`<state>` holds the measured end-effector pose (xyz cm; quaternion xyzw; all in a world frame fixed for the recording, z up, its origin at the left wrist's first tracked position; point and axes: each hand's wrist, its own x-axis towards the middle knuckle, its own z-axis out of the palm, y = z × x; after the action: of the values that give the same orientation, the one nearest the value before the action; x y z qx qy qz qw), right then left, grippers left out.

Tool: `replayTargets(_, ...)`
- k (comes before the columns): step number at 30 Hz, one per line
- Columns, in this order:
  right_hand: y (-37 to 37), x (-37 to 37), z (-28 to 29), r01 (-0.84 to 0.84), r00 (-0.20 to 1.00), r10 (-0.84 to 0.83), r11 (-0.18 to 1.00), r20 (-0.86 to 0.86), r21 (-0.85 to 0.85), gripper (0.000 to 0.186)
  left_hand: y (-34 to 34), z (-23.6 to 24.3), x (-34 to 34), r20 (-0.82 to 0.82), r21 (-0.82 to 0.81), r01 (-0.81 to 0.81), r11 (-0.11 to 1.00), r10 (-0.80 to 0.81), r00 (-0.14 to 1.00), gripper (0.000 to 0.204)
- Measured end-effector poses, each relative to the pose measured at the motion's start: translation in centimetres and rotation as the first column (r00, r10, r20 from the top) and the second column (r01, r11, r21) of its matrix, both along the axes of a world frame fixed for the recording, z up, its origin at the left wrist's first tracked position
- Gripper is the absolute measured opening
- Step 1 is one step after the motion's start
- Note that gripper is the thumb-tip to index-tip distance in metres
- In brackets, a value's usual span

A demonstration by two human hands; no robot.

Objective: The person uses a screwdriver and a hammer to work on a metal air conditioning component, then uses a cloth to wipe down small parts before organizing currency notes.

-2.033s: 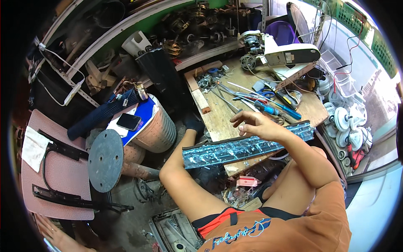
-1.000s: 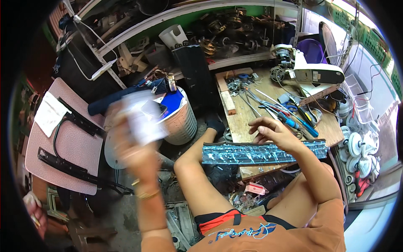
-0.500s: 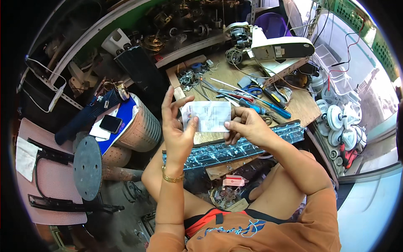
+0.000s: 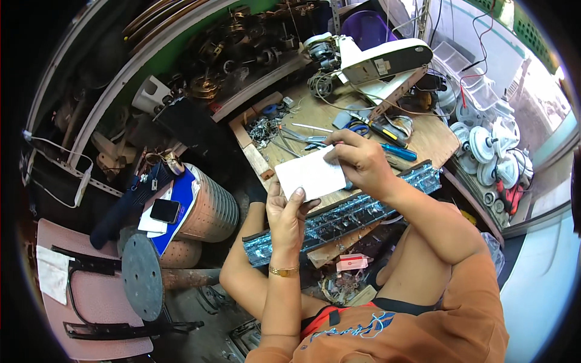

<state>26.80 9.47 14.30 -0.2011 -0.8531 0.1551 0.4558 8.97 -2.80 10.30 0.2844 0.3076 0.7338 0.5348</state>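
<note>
A white paper card [image 4: 310, 174] is held over the workbench, showing a blank-looking face. My left hand [image 4: 284, 215] grips its lower left part, thumb on top. My right hand [image 4: 357, 160] pinches the upper right part with bent fingers. Just below, a long dark strip [image 4: 327, 227], coated in blue-white flakes, lies across the bench's front edge and my leg. Screwdrivers [image 4: 396, 151], scissors [image 4: 360, 128] and other hand tools lie on the wooden bench [image 4: 442, 142] beyond my hands.
A drum [image 4: 206, 212] with a phone [image 4: 164, 210], a round metal plate [image 4: 138, 278] and a pink chair [image 4: 103, 339] stand at left. White round parts [image 4: 481, 148] pile at right. A white machine [image 4: 387, 60] and cluttered shelves [image 4: 218, 72] sit at the back.
My left hand brought the paper in from the left, and both hands took it. Since half a second ago it has turned from a printed face to a plain one, with my right hand raised.
</note>
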Motion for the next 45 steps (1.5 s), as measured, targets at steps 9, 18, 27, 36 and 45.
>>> replayTargets(9,0.1,0.3,1.0,-0.126,0.901,0.407,0.576,0.15,-0.807,0.08,3.9,2.8,-5.0,-0.822,-0.192,0.249,0.949,-0.294,0.487,0.076)
replayTargets(18,-1.1,-1.3,-3.5,-0.393,0.856,-0.221,0.309,-0.467,-0.866,0.029,4.8,-1.5,-0.8,-0.392,-0.036,0.093,0.995,-0.1,0.915,0.061)
replayTargets(27,1.3,0.6,-3.7,-0.345,0.903,-0.133,0.341,-0.408,-0.874,0.028,4.9,0.0,-2.9,-0.561,-0.012,0.094,0.995,-0.084,0.823,0.067)
replayTargets(36,1.6,0.4,-3.6,-0.36,0.909,-0.138,0.213,-0.393,-0.908,0.022,5.2,-0.2,-5.4,-0.451,0.036,-0.039,0.999,0.051,0.891,0.065)
replayTargets(45,1.9,0.2,-3.8,-0.311,0.931,-0.103,0.273,-0.349,-0.91,0.027,5.3,-0.8,-5.8,-0.444,0.057,-0.059,0.997,0.078,0.893,0.064)
